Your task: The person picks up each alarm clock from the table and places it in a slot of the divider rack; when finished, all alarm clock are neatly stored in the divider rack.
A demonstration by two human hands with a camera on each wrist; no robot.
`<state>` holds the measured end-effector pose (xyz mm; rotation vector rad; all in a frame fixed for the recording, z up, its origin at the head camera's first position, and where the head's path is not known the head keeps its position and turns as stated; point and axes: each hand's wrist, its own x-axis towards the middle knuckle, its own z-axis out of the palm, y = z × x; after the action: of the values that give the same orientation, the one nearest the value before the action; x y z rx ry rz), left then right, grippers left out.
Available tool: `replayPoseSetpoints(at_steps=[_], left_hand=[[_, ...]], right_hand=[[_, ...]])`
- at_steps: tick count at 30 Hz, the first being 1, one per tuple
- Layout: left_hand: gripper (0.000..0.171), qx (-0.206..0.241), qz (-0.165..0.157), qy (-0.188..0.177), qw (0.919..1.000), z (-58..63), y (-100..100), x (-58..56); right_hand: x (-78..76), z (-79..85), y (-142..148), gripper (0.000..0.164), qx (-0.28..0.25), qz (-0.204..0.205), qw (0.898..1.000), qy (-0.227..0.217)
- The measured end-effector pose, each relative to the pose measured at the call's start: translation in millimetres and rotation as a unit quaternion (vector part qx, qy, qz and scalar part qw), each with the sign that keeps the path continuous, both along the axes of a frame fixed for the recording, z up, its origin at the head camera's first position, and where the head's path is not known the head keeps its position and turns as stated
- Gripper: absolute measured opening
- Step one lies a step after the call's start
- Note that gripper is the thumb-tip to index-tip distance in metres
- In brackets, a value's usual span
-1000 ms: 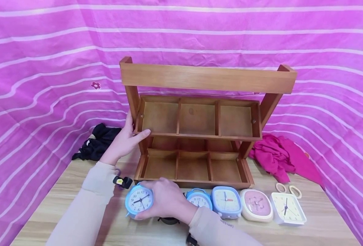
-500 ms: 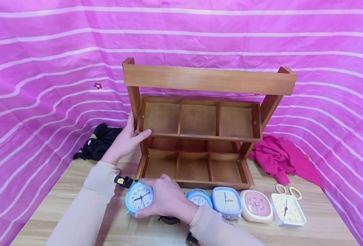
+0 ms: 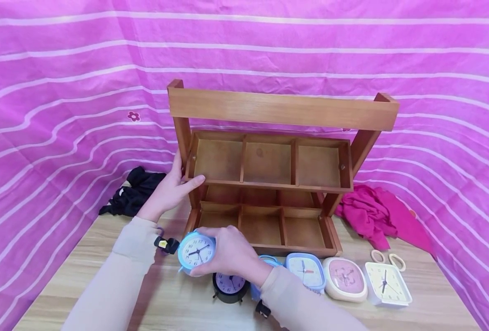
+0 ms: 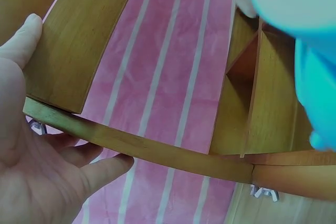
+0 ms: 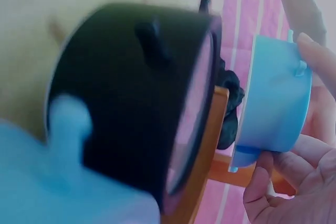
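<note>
My right hand [image 3: 232, 252] holds a light blue twin-bell alarm clock [image 3: 196, 250] by its side, thumb and fingers around the case. The clock is in front of the lower left compartment of a wooden two-tier shelf [image 3: 283, 109]. In the right wrist view, the blue clock [image 5: 275, 95] appears side-on in my fingers. My left hand [image 3: 171, 191] grips the shelf's left side, its thumb on the upper tray's front edge. The left wrist view shows fingers [image 4: 107, 174] under the side post. A black alarm clock [image 3: 229, 287] stands below my right hand.
A row on the table holds another blue clock [image 3: 269, 260], partly hidden by my right arm, a blue square clock [image 3: 306, 271], a pink-faced clock [image 3: 345, 279] and a white square clock [image 3: 388, 284]. Black cloth [image 3: 132, 193] lies left, magenta cloth [image 3: 368, 211] right.
My right hand has lifted the light blue clock up and slightly right, closer to the lower tray. More of the black clock shows beneath it. The left hand keeps its place on the shelf.
</note>
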<state>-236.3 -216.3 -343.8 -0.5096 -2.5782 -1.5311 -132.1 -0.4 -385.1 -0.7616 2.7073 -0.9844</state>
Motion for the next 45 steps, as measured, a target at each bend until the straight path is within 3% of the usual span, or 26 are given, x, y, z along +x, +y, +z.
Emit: replayPoseSetpoints(at_steps=[11,17,24,34,45], left_hand=[[0.105,0.012,-0.011,0.01,0.9998,1.2,-3,-0.4],[0.104,0.023,-0.019,0.004,0.9996,-1.9,-2,0.1],[0.102,0.03,-0.024,0.019,0.9991,-3.0,-1,-0.4],[0.105,0.032,-0.025,0.026,0.9988,-5.5,-2,-1.2],[0.099,0.041,-0.011,0.016,0.999,-6.4,-3,-1.3]], right_hand=[[-30.9,14.2,10,0.085,-0.024,-0.005,1.0,-0.011],[-48.2,5.8,15,0.081,-0.027,-0.015,0.999,-0.037],[-65.9,0.0,19,0.08,-0.016,-0.025,0.999,-0.036],[-90.0,-8.3,21,0.076,-0.074,-0.008,0.994,-0.079],[-93.1,-18.9,19,0.078,-0.057,-0.009,0.995,-0.077]])
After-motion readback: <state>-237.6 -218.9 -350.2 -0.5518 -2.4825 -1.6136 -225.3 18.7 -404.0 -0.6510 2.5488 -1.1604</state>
